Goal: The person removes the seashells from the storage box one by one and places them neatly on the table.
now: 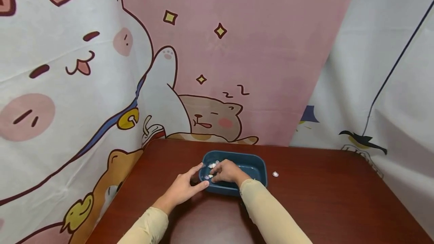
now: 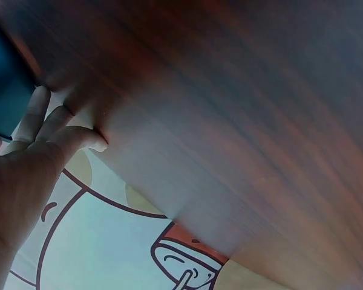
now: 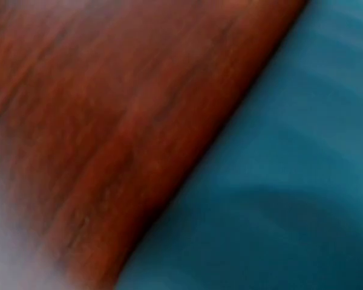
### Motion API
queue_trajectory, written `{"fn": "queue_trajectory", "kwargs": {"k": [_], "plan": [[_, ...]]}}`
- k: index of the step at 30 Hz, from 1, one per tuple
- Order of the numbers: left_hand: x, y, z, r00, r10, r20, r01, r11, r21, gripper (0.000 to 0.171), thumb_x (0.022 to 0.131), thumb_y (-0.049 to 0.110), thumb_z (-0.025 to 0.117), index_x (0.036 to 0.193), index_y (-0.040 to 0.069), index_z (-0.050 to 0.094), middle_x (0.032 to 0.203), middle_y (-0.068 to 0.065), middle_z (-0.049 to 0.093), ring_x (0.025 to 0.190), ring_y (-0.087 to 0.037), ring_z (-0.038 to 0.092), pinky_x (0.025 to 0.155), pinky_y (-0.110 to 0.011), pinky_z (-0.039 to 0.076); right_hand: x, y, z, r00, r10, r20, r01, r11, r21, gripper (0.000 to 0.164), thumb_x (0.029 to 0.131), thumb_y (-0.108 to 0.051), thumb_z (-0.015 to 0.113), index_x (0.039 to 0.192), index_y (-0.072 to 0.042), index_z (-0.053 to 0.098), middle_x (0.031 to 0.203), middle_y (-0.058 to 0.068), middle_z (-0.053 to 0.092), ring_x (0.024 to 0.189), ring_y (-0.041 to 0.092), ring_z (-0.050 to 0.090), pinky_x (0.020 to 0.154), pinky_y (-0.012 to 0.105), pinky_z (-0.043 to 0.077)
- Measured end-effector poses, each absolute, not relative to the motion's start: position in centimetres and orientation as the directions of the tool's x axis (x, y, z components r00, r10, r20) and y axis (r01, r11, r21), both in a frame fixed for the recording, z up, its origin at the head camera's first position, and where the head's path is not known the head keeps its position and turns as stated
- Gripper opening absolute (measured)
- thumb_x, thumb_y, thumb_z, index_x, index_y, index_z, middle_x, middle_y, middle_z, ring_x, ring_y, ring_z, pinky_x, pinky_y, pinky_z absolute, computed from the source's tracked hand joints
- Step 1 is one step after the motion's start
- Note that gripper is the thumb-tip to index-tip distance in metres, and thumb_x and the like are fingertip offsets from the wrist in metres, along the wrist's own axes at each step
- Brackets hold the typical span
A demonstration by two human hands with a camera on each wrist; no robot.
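A dark blue plastic basin [image 1: 252, 160] stands on the table. Several small whitish seashells [image 1: 212, 165] lie at the basin's left end. My right hand [image 1: 228, 171] reaches down inside it, fingers bent toward these shells; whether it pinches one is hidden. Spread across the basin's left end, my left hand [image 1: 184, 185] touches the rim, thumb near the front corner and index finger farther back. In the left wrist view, its other fingers [image 2: 51, 124] extend beside the basin toward the tabletop. The right wrist view shows only the basin's blurred blue wall [image 3: 278, 181] and some table.
One pale shell [image 1: 275, 174] lies on the dark red-brown wooden table [image 1: 322, 199], right of the basin. Behind the table hangs a cloth [image 1: 264, 67] printed with cartoon cats, pink in the middle and white at the sides.
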State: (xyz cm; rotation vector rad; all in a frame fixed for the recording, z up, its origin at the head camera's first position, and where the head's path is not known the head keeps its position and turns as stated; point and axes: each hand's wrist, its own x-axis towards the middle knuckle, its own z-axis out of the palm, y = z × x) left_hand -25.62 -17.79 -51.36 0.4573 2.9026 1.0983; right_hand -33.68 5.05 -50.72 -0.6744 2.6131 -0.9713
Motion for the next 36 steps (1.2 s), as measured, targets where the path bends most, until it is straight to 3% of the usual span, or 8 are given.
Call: {"fn": "queue_trajectory", "kwargs": {"k": [9, 15, 20, 28, 36], "plan": [[-25.7, -17.6, -51.3, -0.954, 0.272, 0.127, 0.288, 0.713, 0.639, 0.083, 0.097, 0.064, 0.069, 0.164, 0.022, 0.045, 0.14, -0.016, 0.072, 0.122, -0.03, 0.073, 0.103, -0.057, 0.057, -34.0, 4.0, -51.2, -0.907, -0.407, -0.103, -0.279, 0.767, -0.578, 0.016, 0.083, -0.037, 0.093, 0.098, -0.033, 0.087, 0.088, -0.016, 0.077, 0.084, 0.008, 0.062, 0.086, 0.046, 0.053], [-25.7, -17.6, -51.2, -0.949, 0.285, 0.132, 0.302, 0.711, 0.636, 0.083, 0.098, 0.063, 0.069, 0.164, 0.02, 0.045, 0.132, -0.014, 0.075, 0.114, -0.025, 0.074, 0.098, -0.054, 0.059, -34.1, 4.1, -51.6, -0.9, -0.43, -0.069, -0.319, 0.76, -0.566, 0.01, 0.088, -0.037, 0.089, 0.097, -0.034, 0.087, 0.093, -0.017, 0.079, 0.09, 0.008, 0.066, 0.091, 0.05, 0.056], [-25.5, -17.6, -51.2, -0.95, 0.288, 0.121, 0.296, 0.707, 0.643, 0.083, 0.099, 0.062, 0.068, 0.165, 0.019, 0.043, 0.124, -0.011, 0.078, 0.109, -0.021, 0.075, 0.095, -0.05, 0.06, -33.9, 4.4, -51.6, -0.863, -0.505, 0.007, -0.426, 0.722, -0.545, 0.01, 0.091, -0.032, 0.087, 0.1, -0.027, 0.088, 0.1, -0.011, 0.082, 0.097, 0.011, 0.07, 0.095, 0.046, 0.06], [-25.6, -17.5, -51.2, -0.959, 0.273, 0.079, 0.256, 0.711, 0.655, 0.085, 0.097, 0.066, 0.067, 0.166, 0.024, 0.041, 0.125, -0.01, 0.078, 0.111, -0.02, 0.075, 0.1, -0.052, 0.059, -33.8, 5.1, -51.6, -0.838, -0.534, 0.11, -0.503, 0.679, -0.535, 0.006, 0.092, -0.015, 0.086, 0.098, -0.017, 0.088, 0.097, -0.006, 0.083, 0.093, 0.011, 0.072, 0.091, 0.039, 0.062], [-25.6, -17.5, -51.4, -0.96, 0.272, 0.071, 0.249, 0.704, 0.666, 0.084, 0.098, 0.064, 0.068, 0.166, 0.023, 0.041, 0.121, -0.011, 0.078, 0.105, -0.018, 0.073, 0.097, -0.053, 0.06, -34.0, 5.2, -51.9, -0.826, -0.55, 0.124, -0.519, 0.655, -0.549, 0.027, 0.092, -0.012, 0.085, 0.117, -0.007, 0.078, 0.097, 0.003, 0.081, 0.087, 0.012, 0.072, 0.088, 0.039, 0.063]]}}
